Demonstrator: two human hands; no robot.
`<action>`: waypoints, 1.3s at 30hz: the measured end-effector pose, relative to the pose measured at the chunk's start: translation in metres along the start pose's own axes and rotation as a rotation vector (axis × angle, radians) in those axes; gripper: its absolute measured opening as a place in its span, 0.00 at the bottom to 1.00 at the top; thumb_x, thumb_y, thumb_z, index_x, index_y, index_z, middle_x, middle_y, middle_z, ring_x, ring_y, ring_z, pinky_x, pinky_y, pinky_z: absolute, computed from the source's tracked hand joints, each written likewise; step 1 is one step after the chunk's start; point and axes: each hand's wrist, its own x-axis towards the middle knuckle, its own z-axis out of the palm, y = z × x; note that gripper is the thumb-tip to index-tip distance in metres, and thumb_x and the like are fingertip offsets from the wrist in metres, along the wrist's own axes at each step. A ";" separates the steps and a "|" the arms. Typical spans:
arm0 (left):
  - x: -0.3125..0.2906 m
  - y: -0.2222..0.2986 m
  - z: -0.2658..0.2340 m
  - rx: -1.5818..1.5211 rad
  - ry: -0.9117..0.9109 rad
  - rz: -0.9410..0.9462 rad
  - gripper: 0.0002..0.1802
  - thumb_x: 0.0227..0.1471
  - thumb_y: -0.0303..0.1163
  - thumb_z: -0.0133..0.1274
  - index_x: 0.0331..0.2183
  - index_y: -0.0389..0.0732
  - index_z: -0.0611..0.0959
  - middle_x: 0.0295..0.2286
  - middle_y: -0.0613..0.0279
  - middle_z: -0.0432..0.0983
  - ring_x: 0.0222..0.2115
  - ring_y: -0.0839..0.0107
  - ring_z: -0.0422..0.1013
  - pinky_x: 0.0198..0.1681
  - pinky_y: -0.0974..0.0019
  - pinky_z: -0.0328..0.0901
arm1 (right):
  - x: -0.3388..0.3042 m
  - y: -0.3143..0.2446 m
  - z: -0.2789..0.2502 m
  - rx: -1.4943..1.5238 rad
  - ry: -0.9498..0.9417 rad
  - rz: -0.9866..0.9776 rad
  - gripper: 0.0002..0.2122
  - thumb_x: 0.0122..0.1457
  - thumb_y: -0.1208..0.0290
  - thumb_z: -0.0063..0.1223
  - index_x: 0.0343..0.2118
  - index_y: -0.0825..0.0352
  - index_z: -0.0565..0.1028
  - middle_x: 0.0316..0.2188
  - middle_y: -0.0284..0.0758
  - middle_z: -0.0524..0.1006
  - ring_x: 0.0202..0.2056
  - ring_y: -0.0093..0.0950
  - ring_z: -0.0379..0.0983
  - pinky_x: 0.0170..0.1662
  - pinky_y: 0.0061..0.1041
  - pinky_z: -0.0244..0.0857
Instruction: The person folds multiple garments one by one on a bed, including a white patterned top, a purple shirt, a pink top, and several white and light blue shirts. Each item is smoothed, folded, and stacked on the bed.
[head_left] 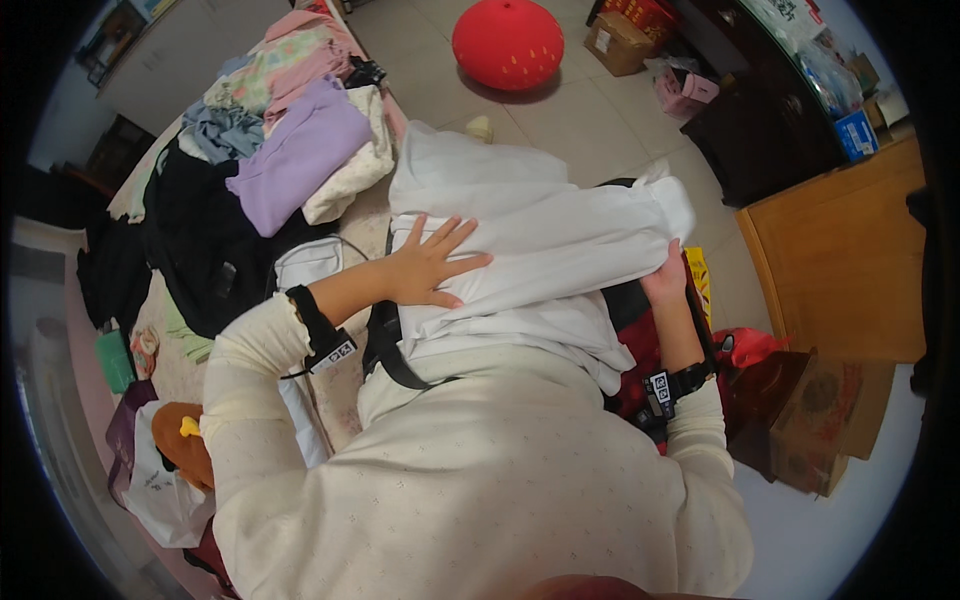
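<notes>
A white garment [520,235] lies spread across my lap in loose folds; its exact kind cannot be made out. My left hand [425,262] rests palm down on its left part, with the fingers spread wide. At the garment's right end, my right hand [667,275] grips the edge, the fingers partly hidden by the cloth. The far right corner bunches up slightly above that hand. Both wrists wear black straps with small marked tags.
Left of me, a bed holds piled clothes, including a purple garment [305,150] and black clothing [190,235]. A red ball-like thing [508,45] sits on the tiled floor ahead. Cardboard boxes [820,425] and a wooden panel [835,250] stand to the right.
</notes>
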 end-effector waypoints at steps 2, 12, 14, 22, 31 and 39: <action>0.001 -0.003 0.012 -0.004 0.049 -0.078 0.53 0.38 0.70 0.48 0.61 0.56 0.53 0.61 0.42 0.31 0.62 0.41 0.30 0.55 0.29 0.32 | -0.002 0.001 -0.001 -0.030 0.065 0.030 0.27 0.66 0.52 0.21 0.59 0.68 0.56 0.58 0.41 0.60 0.58 0.39 0.57 0.62 0.38 0.48; 0.001 -0.039 -0.020 -1.614 0.400 -0.280 0.31 0.60 0.54 0.33 0.56 0.42 0.64 0.53 0.58 0.62 0.54 0.68 0.58 0.57 0.64 0.52 | -0.075 0.041 0.066 -2.048 -1.161 -0.632 0.23 0.61 0.56 0.43 0.59 0.53 0.62 0.61 0.36 0.57 0.61 0.36 0.50 0.61 0.51 0.36; -0.005 -0.040 -0.029 -1.932 0.409 -0.480 0.33 0.59 0.56 0.32 0.55 0.41 0.65 0.52 0.61 0.63 0.53 0.69 0.59 0.54 0.65 0.55 | -0.083 0.050 0.071 -2.098 -1.320 -0.343 0.20 0.62 0.60 0.40 0.56 0.57 0.65 0.58 0.37 0.61 0.60 0.34 0.55 0.62 0.48 0.40; -0.012 0.002 -0.042 -0.248 0.299 0.128 0.40 0.44 0.58 0.55 0.55 0.48 0.67 0.54 0.50 0.61 0.56 0.53 0.55 0.58 0.46 0.43 | -0.079 -0.023 0.014 -2.253 -1.061 -0.681 0.27 0.46 0.77 0.54 0.53 0.60 0.66 0.55 0.41 0.63 0.57 0.39 0.58 0.60 0.48 0.44; -0.010 -0.001 -0.012 -0.508 -0.217 0.244 0.63 0.30 0.65 0.60 0.61 0.43 0.53 0.62 0.49 0.41 0.63 0.52 0.37 0.62 0.45 0.31 | -0.118 0.000 -0.064 -1.820 -1.184 -0.470 0.24 0.39 0.75 0.60 0.44 0.62 0.71 0.46 0.43 0.70 0.51 0.37 0.66 0.52 0.32 0.60; -0.034 -0.042 0.010 -1.348 -0.126 -0.065 0.63 0.33 0.78 0.41 0.61 0.41 0.55 0.60 0.55 0.50 0.62 0.60 0.45 0.62 0.56 0.37 | 0.001 -0.082 0.076 -1.000 -0.714 0.152 0.15 0.51 0.67 0.54 0.40 0.69 0.73 0.38 0.32 0.76 0.40 0.27 0.73 0.43 0.24 0.66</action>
